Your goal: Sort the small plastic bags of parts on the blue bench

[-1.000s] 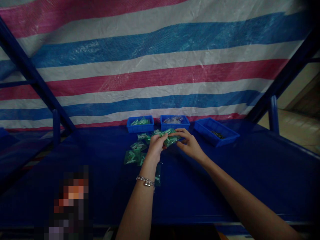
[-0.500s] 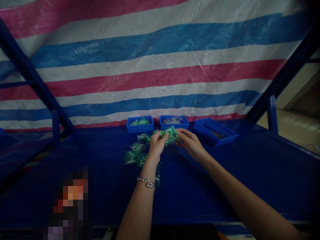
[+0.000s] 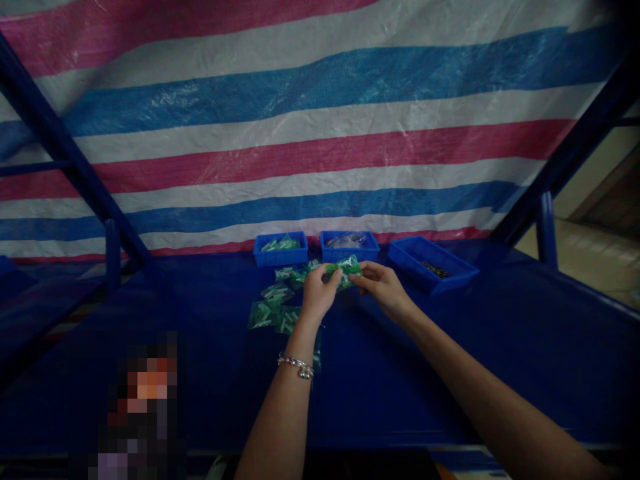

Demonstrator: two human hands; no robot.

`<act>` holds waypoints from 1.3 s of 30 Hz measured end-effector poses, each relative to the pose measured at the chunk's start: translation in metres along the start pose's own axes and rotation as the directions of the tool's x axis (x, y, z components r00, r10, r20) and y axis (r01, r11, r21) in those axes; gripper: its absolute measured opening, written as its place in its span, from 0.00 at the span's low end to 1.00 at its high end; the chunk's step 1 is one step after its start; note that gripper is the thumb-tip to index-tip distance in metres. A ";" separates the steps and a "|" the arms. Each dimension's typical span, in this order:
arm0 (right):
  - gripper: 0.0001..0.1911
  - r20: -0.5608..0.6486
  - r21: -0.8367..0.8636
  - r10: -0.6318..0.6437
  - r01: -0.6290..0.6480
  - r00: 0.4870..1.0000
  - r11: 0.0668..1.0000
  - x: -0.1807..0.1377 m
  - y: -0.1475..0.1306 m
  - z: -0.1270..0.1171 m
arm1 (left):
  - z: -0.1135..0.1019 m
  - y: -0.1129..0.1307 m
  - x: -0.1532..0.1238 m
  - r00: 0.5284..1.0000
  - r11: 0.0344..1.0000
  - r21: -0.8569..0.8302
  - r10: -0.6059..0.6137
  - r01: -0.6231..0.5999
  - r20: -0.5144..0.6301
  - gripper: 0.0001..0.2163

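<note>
Both hands meet over the far middle of the blue table [image 3: 450, 373]. My left hand [image 3: 319, 293], with a bracelet on its wrist, is closed on a bunch of small clear bags with green contents [image 3: 343, 272]. My right hand [image 3: 383, 288] pinches the same bunch from the right. More such green bags [image 3: 273, 308] lie spread on the table just left of my left hand.
Three blue trays stand along the back: the left tray [image 3: 281, 249] holds green bags, the middle tray [image 3: 349, 245] clear bags, the right tray [image 3: 432, 264] small dark parts. A striped tarpaulin [image 3: 310, 133] hangs behind. Blue frame posts [image 3: 547, 227] rise at both sides.
The hands lifted the bunch of green bags slightly off the table and gathered it tighter between them; the bunch now looks smaller and is held a little nearer the middle tray.
</note>
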State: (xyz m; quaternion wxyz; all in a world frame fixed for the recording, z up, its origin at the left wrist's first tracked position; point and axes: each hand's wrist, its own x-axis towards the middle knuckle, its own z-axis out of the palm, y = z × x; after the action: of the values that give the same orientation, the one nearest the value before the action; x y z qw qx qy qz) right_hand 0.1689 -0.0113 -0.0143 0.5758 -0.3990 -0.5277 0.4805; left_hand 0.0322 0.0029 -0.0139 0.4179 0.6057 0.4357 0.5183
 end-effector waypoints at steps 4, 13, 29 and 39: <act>0.12 -0.030 -0.011 -0.023 0.023 0.999 1.000 0.001 0.000 -0.001 | 0.000 0.001 -0.001 1.000 1.000 0.004 -0.007 0.007 -0.010 0.09; 0.12 -0.175 0.092 -0.010 0.027 0.984 0.995 0.001 -0.004 -0.003 | -0.001 0.005 -0.001 0.994 0.997 0.033 -0.072 0.075 -0.085 0.13; 0.09 0.045 0.161 0.067 -0.073 0.997 0.984 -0.002 -0.007 -0.005 | -0.006 0.029 -0.006 0.859 0.794 -0.328 -0.485 0.512 0.167 0.25; 0.09 0.121 0.162 0.066 -0.085 0.990 0.983 -0.003 -0.009 -0.004 | -0.004 0.024 -0.008 0.919 0.837 -0.383 -0.382 0.390 0.101 0.11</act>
State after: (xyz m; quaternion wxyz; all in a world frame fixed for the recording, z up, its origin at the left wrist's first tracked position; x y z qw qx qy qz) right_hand 0.1737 -0.0160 -0.0072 0.5571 -0.3410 -0.5023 0.5666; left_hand 0.0295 -0.0113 0.0079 0.6318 0.4135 0.4306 0.4944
